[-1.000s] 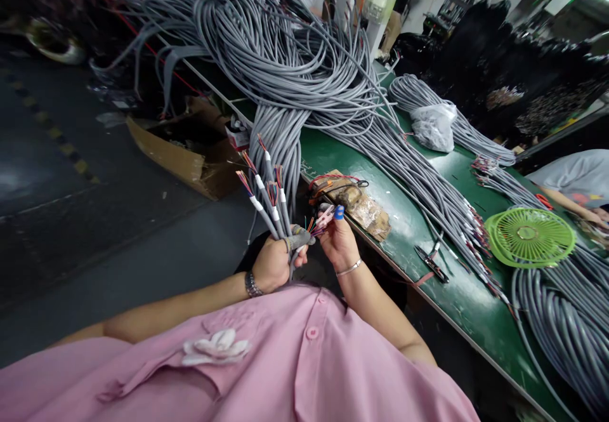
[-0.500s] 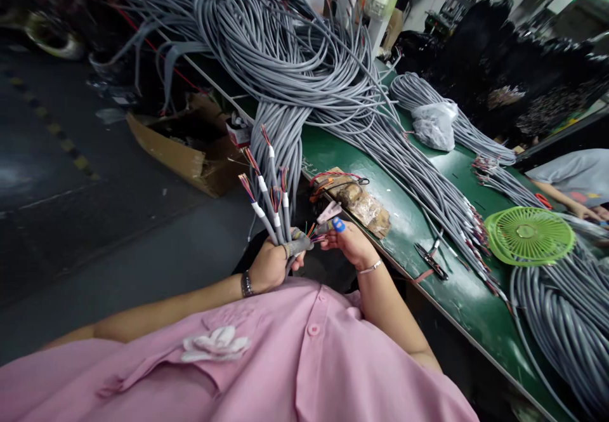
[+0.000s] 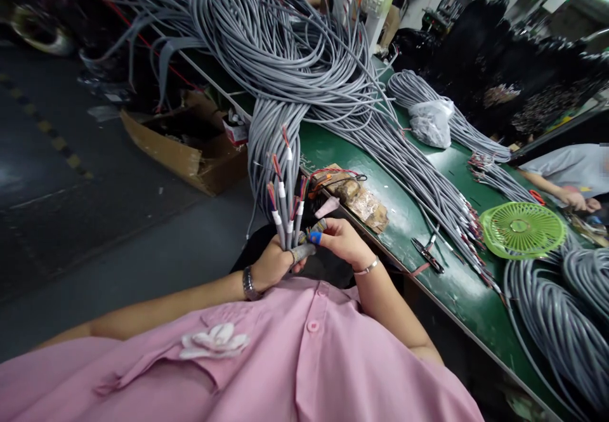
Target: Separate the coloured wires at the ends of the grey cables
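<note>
In front of the pink shirt, my left hand is wrapped round several grey cables. They point upward, with white bands near their ends and thin coloured wires fanning out above. Close beside it, my right hand pinches at the wire end of a cable, which its fingers mostly hide. Blue tape covers the right thumb, and greyish wrapping is on fingers of both hands. Just beyond the right hand lies a pale pink object at the bench edge.
A green bench carries large grey cable coils, a taped wooden block, pliers-like tool, plastic bag and green fan. A cardboard box stands on the floor at left. Another person's hands are at far right.
My right hand has moved left, close against the left hand, and its thumb now covers the coloured wires that showed between them. The held cables have swung more upright.
</note>
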Tool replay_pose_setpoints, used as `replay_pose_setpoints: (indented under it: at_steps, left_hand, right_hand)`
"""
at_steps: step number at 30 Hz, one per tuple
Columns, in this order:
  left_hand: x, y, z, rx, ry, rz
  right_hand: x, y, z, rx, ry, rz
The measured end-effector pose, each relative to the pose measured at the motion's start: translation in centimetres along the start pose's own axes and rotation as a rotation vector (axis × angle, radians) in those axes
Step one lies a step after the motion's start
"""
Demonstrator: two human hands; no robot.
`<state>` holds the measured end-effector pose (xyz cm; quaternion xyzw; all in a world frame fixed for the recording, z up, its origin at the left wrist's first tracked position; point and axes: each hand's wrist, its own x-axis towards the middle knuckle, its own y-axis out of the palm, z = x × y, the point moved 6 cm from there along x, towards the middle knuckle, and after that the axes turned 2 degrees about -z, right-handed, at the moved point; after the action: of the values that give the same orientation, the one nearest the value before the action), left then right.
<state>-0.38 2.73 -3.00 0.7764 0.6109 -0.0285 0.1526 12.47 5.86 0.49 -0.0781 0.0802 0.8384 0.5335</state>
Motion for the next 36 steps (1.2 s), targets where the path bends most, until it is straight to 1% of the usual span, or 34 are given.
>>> replay_pose_setpoints:
  at_steps: [3,5,7,10,13,16,19,21,24,26,28,31,34,36]
  left_hand:
    - [-0.1,0.3,-0.3,0.089,-0.028,0.049]
    - [0.0,0.4,-0.2,0.089,-0.059,0.062]
    - [0.1,0.4,-0.1,0.038,-0.077,0.049]
    - [0.4,0.1,0.0,-0.098,-0.063,-0.017]
    - [0.7,-0.2,0.0,-0.207,-0.026,-0.085]
    - [0.9,-0.3,0.4,-0.246,-0.028,-0.106]
    - [0.9,-0.3,1.0,-0.212,-0.093,-0.083]
    - [0.7,-0.3,1.3,-0.179,-0.140,-0.037]
    - [0.5,-0.3,1.3,-0.144,-0.175,0.028]
    - [0.3,-0.5,1.3,-0.122,-0.178,0.039]
    - [0.3,-0.7,1.6,-0.125,-0.185,0.022]
    - [0.5,-0.9,2.2,-0.198,-0.192,-0.039]
    - [0.6,-1.0,2.3,-0.269,-0.149,-0.086]
    - [0.7,-1.1,2.1,-0.297,-0.118,-0.122]
  right_hand:
    - [-0.3,0.7,0.0,-0.065,-0.022,0.003]
    - [-0.7,0.8,0.2,-0.097,-0.052,-0.027]
    - [-1.2,0.6,0.5,-0.093,-0.089,-0.068]
    - [-2.1,-0.3,0.5,-0.016,-0.121,-0.167]
    - [-2.6,-0.6,-0.5,0.063,-0.080,-0.259]
    - [-2.7,0.1,-1.7,0.118,-0.077,-0.341]
    - [-2.5,0.5,-2.3,0.145,-0.102,-0.439]
    - [-2.3,0.7,-2.3,0.152,-0.096,-0.432]
    - [-1.9,0.8,-2.0,0.145,-0.068,-0.355]
    - [-1.7,1.0,-1.5,0.105,-0.062,-0.300]
    - [-1.4,1.3,-1.2,0.057,-0.070,-0.266]
    - [-1.1,1.3,-1.2,0.022,-0.082,-0.305]
    - [-0.9,1.0,-1.6,0.008,-0.082,-0.383]
    - [-0.9,0.8,-1.9,0.015,-0.081,-0.413]
